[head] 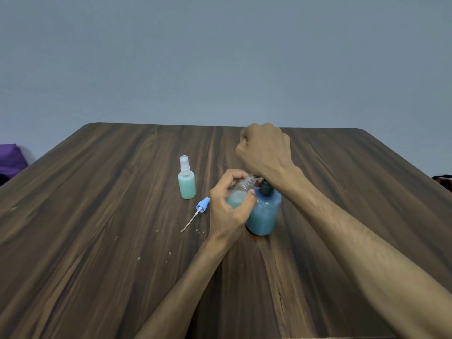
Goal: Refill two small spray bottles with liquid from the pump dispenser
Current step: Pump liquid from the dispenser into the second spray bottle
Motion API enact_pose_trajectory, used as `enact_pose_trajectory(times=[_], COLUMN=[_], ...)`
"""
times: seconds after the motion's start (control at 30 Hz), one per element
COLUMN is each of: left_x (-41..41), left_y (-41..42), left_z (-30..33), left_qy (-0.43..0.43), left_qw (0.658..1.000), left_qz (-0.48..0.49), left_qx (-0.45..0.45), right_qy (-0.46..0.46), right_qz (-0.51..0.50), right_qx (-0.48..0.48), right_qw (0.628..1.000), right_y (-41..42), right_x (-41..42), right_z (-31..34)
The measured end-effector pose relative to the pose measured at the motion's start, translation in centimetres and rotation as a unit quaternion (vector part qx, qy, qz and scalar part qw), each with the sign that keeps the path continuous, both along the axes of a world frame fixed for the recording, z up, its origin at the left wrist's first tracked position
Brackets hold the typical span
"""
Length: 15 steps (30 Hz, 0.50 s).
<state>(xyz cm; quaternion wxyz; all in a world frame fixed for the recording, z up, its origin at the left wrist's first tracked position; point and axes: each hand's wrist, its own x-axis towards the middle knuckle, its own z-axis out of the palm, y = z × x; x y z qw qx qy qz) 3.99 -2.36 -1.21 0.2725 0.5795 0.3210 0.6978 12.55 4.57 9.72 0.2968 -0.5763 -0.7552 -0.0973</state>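
A blue pump dispenser (263, 214) with a dark collar stands on the wooden table (97, 216). My right hand (265, 149) is curled into a fist above it, and its heel presses down on the pump head, which is hidden under the hand. My left hand (228, 211) grips a small clear spray bottle (238, 193) without its cap, tilted with its mouth at the pump's nozzle; teal liquid fills its lower part. A second small bottle (187, 182), full of teal liquid and capped with a white sprayer, stands upright to the left. A loose blue sprayer cap (201, 206) with its dip tube lies beside it.
Small specks and droplets dot the table (161, 231) in front of the bottles. A purple object (11, 157) sits beyond the table's left edge, and a dark item (442, 181) beyond the right edge. A plain grey wall stands behind.
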Motion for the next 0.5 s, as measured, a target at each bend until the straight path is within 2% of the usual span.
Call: enact_pose_trajectory(times=[0.23, 0.4, 0.5], left_x=[-0.1, -0.2, -0.2], left_y=[0.0, 0.0, 0.0], left_z=[0.0, -0.2, 0.0], left_qy=[0.002, -0.002, 0.004], left_qw=[1.0, 1.0, 1.0], left_qz=[0.01, 0.005, 0.013], left_qx=[0.004, 0.007, 0.003], right_qy=[0.009, -0.012, 0.008], right_qz=[0.009, 0.011, 0.013], right_qx=[0.023, -0.005, 0.02], right_qw=[1.0, 1.0, 1.0], right_y=[0.3, -0.2, 0.2], right_x=[-0.1, -0.2, -0.2], right_z=[0.7, -0.3, 0.7])
